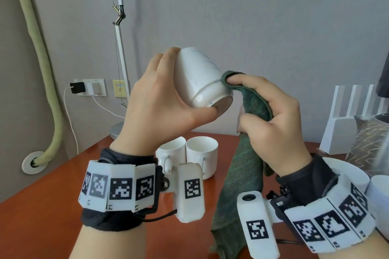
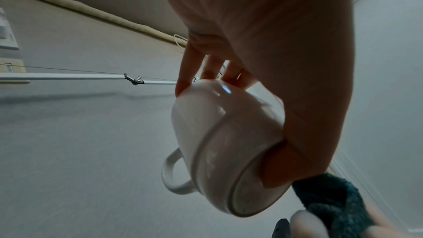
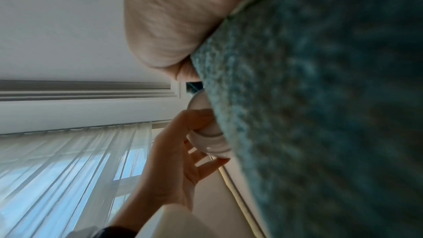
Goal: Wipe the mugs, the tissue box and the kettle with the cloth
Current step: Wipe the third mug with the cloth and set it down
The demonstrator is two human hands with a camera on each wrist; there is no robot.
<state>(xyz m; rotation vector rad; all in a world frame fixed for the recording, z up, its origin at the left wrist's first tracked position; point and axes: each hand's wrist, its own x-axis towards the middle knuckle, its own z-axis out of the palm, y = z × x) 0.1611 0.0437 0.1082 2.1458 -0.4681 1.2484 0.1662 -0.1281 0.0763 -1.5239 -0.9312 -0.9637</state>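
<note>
The left hand (image 2: pixel 263 46) holds a white mug (image 2: pixel 219 144) up in the air, tipped on its side, fingers spread over the far end and the thumb (image 2: pixel 281 166) pressed against its ringed base, which faces the camera. The mug's handle (image 2: pixel 171 175) sticks out at lower left, and a dark teal cloth (image 2: pixel 329 200) sits bunched just beside the thumb at lower right, with a blurred fingertip below it. Behind the mug a thin white lamp arm (image 2: pixel 68 76) with a metal joint runs across the grey wall, under a pale padded pipe (image 2: pixel 91 10).

Hotel-like room: wooden desk (image 1: pixel 52 191), floor lamp (image 1: pixel 120 48), sheer curtains (image 3: pixel 68 160).
</note>
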